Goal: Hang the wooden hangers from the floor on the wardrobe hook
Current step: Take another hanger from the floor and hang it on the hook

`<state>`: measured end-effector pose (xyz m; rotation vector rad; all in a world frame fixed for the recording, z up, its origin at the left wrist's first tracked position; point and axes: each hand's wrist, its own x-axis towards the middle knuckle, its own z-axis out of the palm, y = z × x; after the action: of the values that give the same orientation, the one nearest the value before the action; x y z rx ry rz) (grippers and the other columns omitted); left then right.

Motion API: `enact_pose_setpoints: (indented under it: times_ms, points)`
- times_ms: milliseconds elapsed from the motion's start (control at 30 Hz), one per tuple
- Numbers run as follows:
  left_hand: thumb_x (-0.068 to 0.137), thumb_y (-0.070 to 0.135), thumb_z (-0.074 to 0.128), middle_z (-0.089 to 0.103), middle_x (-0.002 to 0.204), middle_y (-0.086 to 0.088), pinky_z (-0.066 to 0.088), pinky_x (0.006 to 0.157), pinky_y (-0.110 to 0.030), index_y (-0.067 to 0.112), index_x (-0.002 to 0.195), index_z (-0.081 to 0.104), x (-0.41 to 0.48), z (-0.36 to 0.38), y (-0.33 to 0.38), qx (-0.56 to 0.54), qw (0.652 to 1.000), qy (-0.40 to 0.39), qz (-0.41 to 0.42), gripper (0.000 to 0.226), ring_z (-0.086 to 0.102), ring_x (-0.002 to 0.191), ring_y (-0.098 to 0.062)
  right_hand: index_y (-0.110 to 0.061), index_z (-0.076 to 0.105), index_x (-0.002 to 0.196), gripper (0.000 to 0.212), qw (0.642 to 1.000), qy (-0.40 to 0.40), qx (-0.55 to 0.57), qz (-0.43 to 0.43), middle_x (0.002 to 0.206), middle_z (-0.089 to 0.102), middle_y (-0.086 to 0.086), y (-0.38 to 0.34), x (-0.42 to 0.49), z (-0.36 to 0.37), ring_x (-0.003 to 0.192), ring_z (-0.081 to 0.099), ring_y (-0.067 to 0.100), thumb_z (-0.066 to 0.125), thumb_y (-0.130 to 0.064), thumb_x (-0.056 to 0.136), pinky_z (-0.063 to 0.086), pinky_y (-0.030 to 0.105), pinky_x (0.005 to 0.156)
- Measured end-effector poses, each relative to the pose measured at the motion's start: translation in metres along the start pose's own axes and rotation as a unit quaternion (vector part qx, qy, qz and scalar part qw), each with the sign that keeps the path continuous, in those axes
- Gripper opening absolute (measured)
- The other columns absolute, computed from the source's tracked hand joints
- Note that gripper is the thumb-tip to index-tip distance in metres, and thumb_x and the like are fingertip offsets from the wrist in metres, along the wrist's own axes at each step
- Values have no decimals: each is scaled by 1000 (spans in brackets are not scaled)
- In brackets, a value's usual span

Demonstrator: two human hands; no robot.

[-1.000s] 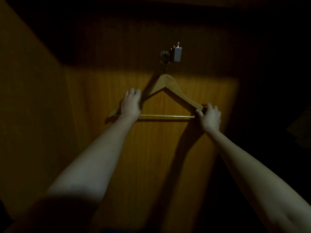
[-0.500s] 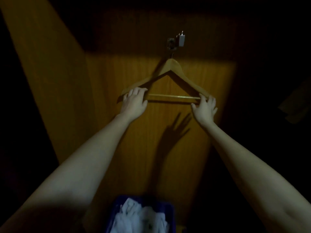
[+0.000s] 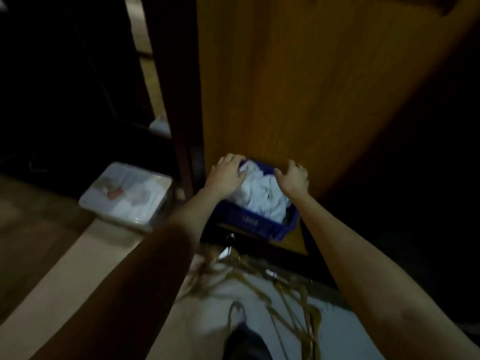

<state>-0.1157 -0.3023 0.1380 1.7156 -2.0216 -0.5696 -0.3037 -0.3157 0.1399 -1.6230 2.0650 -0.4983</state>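
The fingers (image 3: 235,162) of both hands are open and empty above the blue basket (image 3: 249,222); the wooden hangers (image 3: 259,276) lie before it, probably the next reach.

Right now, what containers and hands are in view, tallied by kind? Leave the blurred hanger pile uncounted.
Blue basket holding white cloth: 1
Clear lidded box: 1
Hands: 2, left hand and right hand, both empty
Total: 4

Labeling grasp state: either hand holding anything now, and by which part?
Neither hand holds a hanger. Left hand and right hand hover open over the blue basket; whether they touch its rim cannot be told.
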Motion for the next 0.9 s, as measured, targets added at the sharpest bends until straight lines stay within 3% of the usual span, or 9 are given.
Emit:
enact_pose_setpoints:
  times_ms: [167, 267, 433, 533, 733, 833, 900]
  points:
    - [91, 26, 52, 50, 130, -11, 39, 100, -42, 16, 130, 48, -115, 107, -108, -47, 987, -67, -136, 40, 43, 124, -32, -12, 43, 137, 51, 987, -152, -59, 10, 141, 42, 22, 64, -63, 147, 132, 33, 41, 53, -36, 93, 31, 57, 107]
    - [88, 31, 51, 51, 131, -9, 41, 98, -45, 23, 127, 47, -170, 170, -168, -60, 969, -95, -218, 41, 46, 120, -33, -15, 43, 137, 50, 963, -247, -105, 9, 142, 41, 17, 105, -82, 230, 134, 31, 39, 52, -35, 93, 29, 55, 109]
    - [96, 28, 44, 50, 130, -16, 40, 93, -41, 12, 131, 46, -221, 280, -267, -54, 941, -123, -310, 38, 48, 118, -35, -16, 36, 143, 57, 929, -322, -179, -40, 148, 35, 18, 177, -74, 381, 136, 31, 39, 52, -37, 92, 28, 49, 111]
    - [94, 27, 50, 55, 126, -16, 44, 90, -42, 10, 125, 51, -235, 356, -339, -45, 938, -109, -325, 36, 52, 114, -34, -14, 37, 143, 59, 918, -331, -206, -71, 148, 38, 18, 219, -52, 480, 136, 33, 38, 51, -39, 92, 31, 51, 110]
    - [94, 28, 51, 49, 134, -16, 40, 101, -44, 8, 131, 45, -220, 498, -466, -40, 937, -125, -323, 43, 45, 123, -32, -18, 46, 136, 56, 928, -289, -218, -90, 138, 47, 22, 308, 20, 639, 129, 41, 42, 54, -39, 85, 39, 56, 101]
    - [93, 34, 51, 46, 136, -16, 40, 101, -46, 11, 137, 40, -185, 553, -515, -36, 945, -136, -296, 50, 42, 124, -33, -14, 37, 141, 59, 945, -234, -216, -71, 145, 34, 26, 337, 58, 690, 136, 28, 43, 55, -36, 89, 31, 56, 107]
    - [93, 39, 50, 41, 142, -15, 37, 104, -47, 13, 141, 34, -159, 583, -542, -56, 952, -134, -270, 57, 38, 129, -33, -10, 23, 147, 72, 955, -183, -231, -40, 151, 23, 28, 358, 83, 720, 141, 18, 43, 55, -41, 91, 21, 55, 113]
